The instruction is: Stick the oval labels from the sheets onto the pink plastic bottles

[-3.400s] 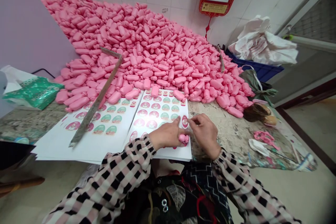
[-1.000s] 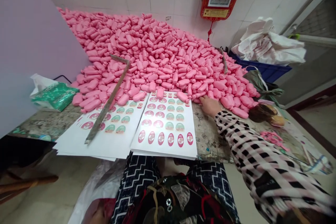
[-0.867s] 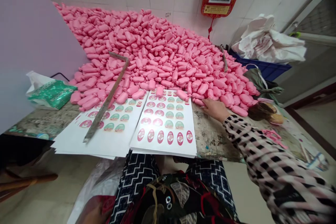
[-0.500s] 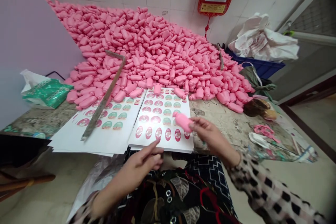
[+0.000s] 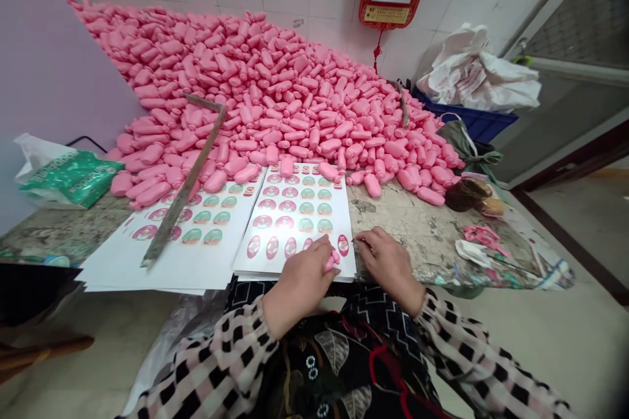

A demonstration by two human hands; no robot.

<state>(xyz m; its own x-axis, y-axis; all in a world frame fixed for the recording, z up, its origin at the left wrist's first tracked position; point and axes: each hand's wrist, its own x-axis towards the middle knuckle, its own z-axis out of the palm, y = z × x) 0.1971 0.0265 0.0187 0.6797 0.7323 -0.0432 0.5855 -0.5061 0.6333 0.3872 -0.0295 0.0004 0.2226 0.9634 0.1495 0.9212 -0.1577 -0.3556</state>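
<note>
My left hand [image 5: 303, 283] is closed round a small pink plastic bottle [image 5: 332, 260]; only its neck end shows past the fingers. It is over the lower right part of a stack of sticker sheets [image 5: 295, 268], partly covering the bottom row of oval stickers. Just off the sheets' right edge is my right hand [image 5: 388, 267], fingers curled and thumb and fingertips together, close to the last oval sticker [image 5: 343, 245]. Whatever those fingertips may hold is hidden. Rows of pink and green stickers show above.
A large heap of pink bottles [image 5: 275, 91] covers the table's back. An angled metal bar [image 5: 184, 200] lies across a second sheet stack [image 5: 132, 267]. A green packet [image 5: 71, 177] is at left; a blue crate [image 5: 472, 116] and pink scraps [image 5: 486, 237] are at right.
The pink bottle has passed from my right hand to my left, which closed round it and moved right. My right hand lowered to the sheets' right edge. The view shifted slightly.
</note>
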